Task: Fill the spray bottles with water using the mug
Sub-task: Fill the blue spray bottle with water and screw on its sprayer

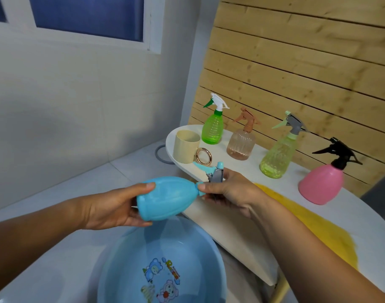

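A light blue spray bottle (167,197) lies sideways in the air above a blue basin (130,270). My left hand (112,206) grips its body from the base end. My right hand (228,189) grips the bottle's neck and its grey-and-blue spray head (215,173). A cream mug (185,146) with a gold ring handle stands at the left end of the white table (362,217). Behind it stand a green spray bottle (212,127), a peach one (240,143), a yellow-green one (277,158) and a pink one with a black head (320,185).
A yellow patch (314,224) lies on the table near my right forearm. A wooden slat wall (296,62) runs behind the table. White tiled floor and wall lie to the left, and a grey ring (160,154) sits on the floor by the table's end.
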`<state>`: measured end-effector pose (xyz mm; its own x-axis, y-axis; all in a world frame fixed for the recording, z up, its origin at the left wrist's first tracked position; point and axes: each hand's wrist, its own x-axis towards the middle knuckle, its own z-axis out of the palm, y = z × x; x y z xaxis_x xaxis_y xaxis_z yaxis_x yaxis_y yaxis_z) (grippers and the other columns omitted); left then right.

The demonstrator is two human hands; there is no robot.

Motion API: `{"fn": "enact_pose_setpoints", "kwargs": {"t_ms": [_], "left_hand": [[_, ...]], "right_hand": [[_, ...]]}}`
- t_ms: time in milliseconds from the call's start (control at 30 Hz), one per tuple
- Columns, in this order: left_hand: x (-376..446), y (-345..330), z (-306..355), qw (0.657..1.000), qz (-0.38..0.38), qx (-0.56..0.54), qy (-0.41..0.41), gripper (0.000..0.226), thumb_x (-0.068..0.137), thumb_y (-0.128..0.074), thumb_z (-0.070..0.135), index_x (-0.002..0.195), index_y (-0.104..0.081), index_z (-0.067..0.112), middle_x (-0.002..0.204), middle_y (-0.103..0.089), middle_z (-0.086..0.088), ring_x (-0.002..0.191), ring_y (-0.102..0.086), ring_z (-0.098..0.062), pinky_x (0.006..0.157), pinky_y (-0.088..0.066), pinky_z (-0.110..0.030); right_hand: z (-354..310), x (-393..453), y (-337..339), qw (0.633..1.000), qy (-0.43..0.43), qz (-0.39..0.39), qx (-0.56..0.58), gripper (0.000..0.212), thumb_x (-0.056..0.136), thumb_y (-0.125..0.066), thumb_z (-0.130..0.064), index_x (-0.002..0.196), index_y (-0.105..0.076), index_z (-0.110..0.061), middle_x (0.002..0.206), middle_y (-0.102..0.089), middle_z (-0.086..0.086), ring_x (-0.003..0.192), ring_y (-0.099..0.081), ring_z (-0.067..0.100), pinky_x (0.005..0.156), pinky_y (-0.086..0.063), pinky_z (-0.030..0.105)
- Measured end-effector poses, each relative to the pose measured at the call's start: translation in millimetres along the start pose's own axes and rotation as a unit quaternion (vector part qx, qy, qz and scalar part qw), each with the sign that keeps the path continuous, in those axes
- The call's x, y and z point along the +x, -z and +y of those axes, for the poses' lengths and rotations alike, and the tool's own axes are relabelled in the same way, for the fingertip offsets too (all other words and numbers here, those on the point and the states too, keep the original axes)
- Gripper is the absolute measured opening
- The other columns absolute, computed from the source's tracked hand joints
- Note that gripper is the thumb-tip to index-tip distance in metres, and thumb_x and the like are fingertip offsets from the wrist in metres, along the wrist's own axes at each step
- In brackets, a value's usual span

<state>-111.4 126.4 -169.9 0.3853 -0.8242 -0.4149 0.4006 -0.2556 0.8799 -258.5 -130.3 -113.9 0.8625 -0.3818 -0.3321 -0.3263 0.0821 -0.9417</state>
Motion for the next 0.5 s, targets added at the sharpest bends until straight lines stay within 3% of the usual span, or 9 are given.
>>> {"fn": "enact_pose_setpoints", "kwargs": {"t_ms": [33, 133, 200, 300, 367, 433, 500], "left_hand": [[0.9, -2.8, 2.2, 1.0, 0.003, -0.025, 0.007, 0.069, 0.08, -0.079, 0.06, 0.139, -0.065, 0.027, 0.137, -0.068, -0.017, 0.118, -0.07, -0.035, 0.1, -0.058, -0.048], [3.9, -10.9, 6.6, 0.999, 0.003, -0.029, 0.043, 0.065, 0.091, -0.059, 0.065, 0.14, -0.063, 0.022, 0.116, -0.072, -0.022, 0.084, -0.07, -0.033, 0.076, -0.063, -0.039], [6.3, -13.0, 8.9, 0.998, 0.0, -0.025, 0.057, 0.07, 0.09, -0.051, 0.067, 0.141, -0.062, 0.02, 0.106, -0.071, -0.022, 0.075, -0.067, -0.032, 0.067, -0.06, -0.034], [4.4, -14.0, 9.3, 0.997, -0.009, -0.043, 0.064, 0.074, 0.087, -0.053, 0.073, 0.14, -0.064, 0.022, 0.115, -0.071, -0.021, 0.086, -0.071, -0.036, 0.071, -0.061, -0.039], [2.2, -11.6, 8.3, 0.997, -0.037, -0.051, 0.052, 0.081, 0.078, -0.072, 0.074, 0.14, -0.065, 0.023, 0.131, -0.069, -0.022, 0.107, -0.071, -0.041, 0.081, -0.064, -0.046], [1.8, -7.5, 5.6, 0.997, -0.063, -0.032, 0.032, 0.1, 0.06, -0.099, 0.052, 0.146, -0.054, 0.028, 0.136, -0.067, -0.021, 0.113, -0.071, -0.04, 0.087, -0.064, -0.046], [1.8, -8.0, 4.5, 0.999, -0.042, 0.022, 0.012, 0.102, 0.061, -0.101, 0.025, 0.146, -0.046, 0.034, 0.135, -0.067, -0.018, 0.108, -0.073, -0.036, 0.089, -0.063, -0.043]], "right_hand": [[-1.1, 1.5, 1.3, 1.0, 0.01, -0.003, 0.001, 0.049, 0.074, -0.087, -0.002, 0.116, -0.063, -0.01, 0.101, -0.074, 0.014, 0.077, -0.07, 0.019, 0.063, -0.057, 0.027], [-3.8, 3.3, 3.7, 1.0, 0.027, -0.009, -0.001, 0.054, 0.074, -0.085, 0.001, 0.122, -0.063, -0.008, 0.113, -0.073, 0.019, 0.091, -0.068, 0.024, 0.086, -0.054, 0.039], [-3.8, 3.8, 4.6, 1.0, 0.03, -0.007, -0.003, 0.049, 0.076, -0.084, 0.001, 0.119, -0.063, -0.009, 0.107, -0.074, 0.018, 0.089, -0.067, 0.024, 0.084, -0.053, 0.039], [-2.3, 4.8, 5.6, 1.0, 0.006, -0.003, 0.004, 0.044, 0.079, -0.084, -0.005, 0.116, -0.061, -0.012, 0.098, -0.071, 0.013, 0.077, -0.067, 0.021, 0.07, -0.06, 0.031], [0.1, 6.1, 7.4, 1.0, -0.02, -0.004, 0.003, 0.049, 0.08, -0.084, -0.01, 0.122, -0.059, -0.012, 0.1, -0.071, 0.014, 0.08, -0.067, 0.021, 0.072, -0.063, 0.034], [3.0, 6.6, 9.2, 0.999, -0.032, -0.008, -0.001, 0.05, 0.082, -0.083, -0.012, 0.125, -0.058, -0.01, 0.099, -0.072, 0.014, 0.08, -0.067, 0.021, 0.074, -0.062, 0.035], [4.6, 5.6, 9.5, 0.999, -0.038, -0.012, -0.002, 0.05, 0.082, -0.083, -0.013, 0.125, -0.058, -0.01, 0.099, -0.074, 0.014, 0.079, -0.068, 0.02, 0.074, -0.062, 0.035]]}}
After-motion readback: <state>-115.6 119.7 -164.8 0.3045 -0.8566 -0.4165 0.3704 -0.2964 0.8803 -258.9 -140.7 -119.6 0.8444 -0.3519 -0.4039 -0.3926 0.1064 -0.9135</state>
